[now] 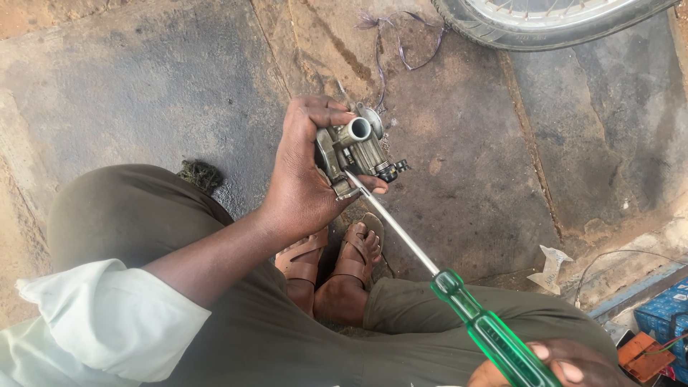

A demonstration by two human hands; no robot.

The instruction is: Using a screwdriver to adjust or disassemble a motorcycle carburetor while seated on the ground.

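My left hand [301, 175] grips a small grey metal carburettor [358, 150] with a round open tube on top, held above my sandalled feet [337, 261]. My right hand [555, 364], at the bottom right edge and partly cut off, holds the clear green handle of a long screwdriver [494, 337]. The screwdriver's steel shaft [390, 218] runs up and left, and its tip rests against the lower side of the carburettor, next to my left thumb.
I sit low over a stained stone and concrete floor [143, 93]. A motorcycle tyre [530, 25] lies at the top right, thin wire scraps [401, 43] beside it. A crumpled paper [550, 269] and blue and orange boxes [663, 322] sit at the right.
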